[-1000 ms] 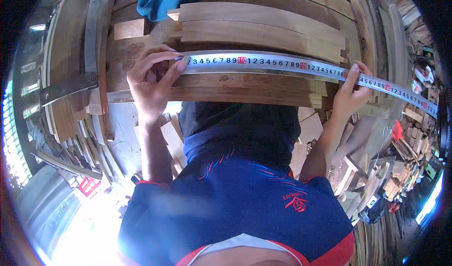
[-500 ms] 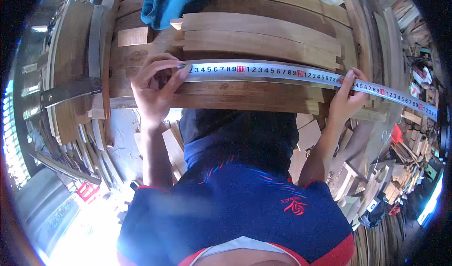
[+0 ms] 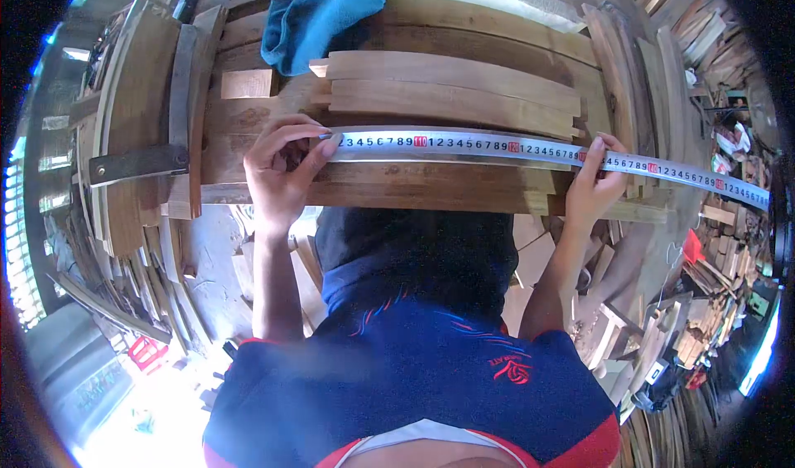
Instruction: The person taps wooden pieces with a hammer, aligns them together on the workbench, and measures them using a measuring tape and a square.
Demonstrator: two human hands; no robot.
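Note:
A steel tape measure [image 3: 464, 145] with black digits and red tens marks stretches across the wooden bench. My left hand [image 3: 286, 170] pinches its left end between thumb and fingers. Farther right, my right hand [image 3: 598, 178] grips the blade, which runs on past it toward the right edge of view. Just beyond the tape lie two pale wooden strips [image 3: 451, 87] side by side, with notched ends. The tape passes over the near planks [image 3: 414, 188] of the bench, close in front of my body.
A teal cloth [image 3: 319, 16] is bunched on the far part of the bench, near a small wood block [image 3: 248, 84]. At the left, a dark metal bar [image 3: 137, 166] lies across boards. Stacked wood offcuts [image 3: 729, 253] fill the right side.
The view has shifted, so bench and strips appear slightly lower. Both hands keep hold of the tape, and its position relative to the strips looks nearly the same.

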